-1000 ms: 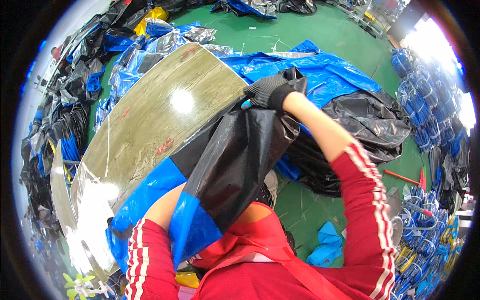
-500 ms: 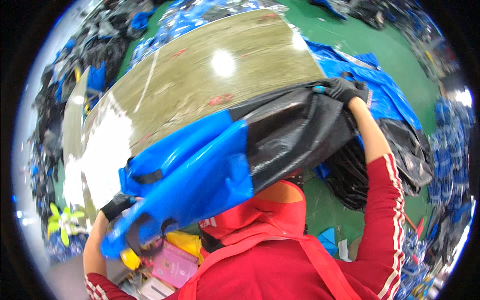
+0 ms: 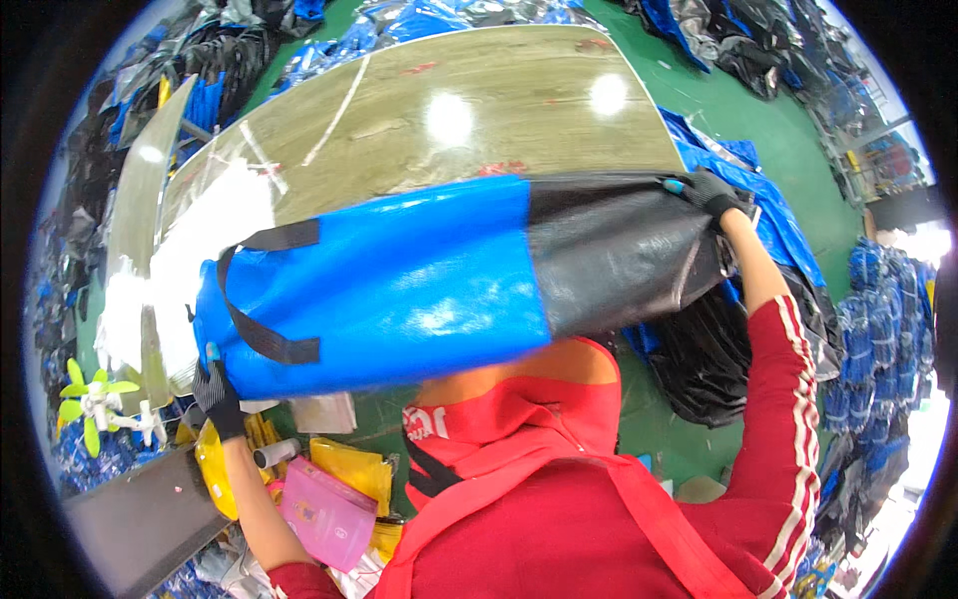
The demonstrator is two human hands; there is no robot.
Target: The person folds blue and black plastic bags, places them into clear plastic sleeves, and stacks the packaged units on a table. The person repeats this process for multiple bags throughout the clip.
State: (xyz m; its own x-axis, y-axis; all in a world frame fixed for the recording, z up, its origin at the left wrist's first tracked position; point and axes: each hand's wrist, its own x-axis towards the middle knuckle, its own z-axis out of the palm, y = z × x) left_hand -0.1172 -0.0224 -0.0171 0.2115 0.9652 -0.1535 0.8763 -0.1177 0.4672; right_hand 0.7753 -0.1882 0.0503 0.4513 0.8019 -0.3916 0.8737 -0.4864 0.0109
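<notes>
A long, shiny bag [image 3: 419, 290], blue at its left and black at its right, is stretched out along the near side of a wood-patterned tabletop [image 3: 479, 110]. A black webbing handle [image 3: 239, 304] loops across its blue end. My left hand [image 3: 218, 397], in a dark glove with a bare blue-nailed fingertip showing, grips the near left corner of the bag. At the far right corner, my gloved right hand [image 3: 711, 192] pinches the black end. The undersides of both hands are hidden.
Blue and black sheets and bags [image 3: 689, 349] hang by the table's right end. Bundled blue pieces [image 3: 868, 339] are stacked farther right. A small green-bladed fan [image 3: 98, 401] stands at the left. Pink [image 3: 327, 514] and yellow packets [image 3: 351, 474] lie near my left forearm.
The bag has gone from bunched and slanting to spread nearly flat and level. My left hand has moved up slightly, and the handle now faces up.
</notes>
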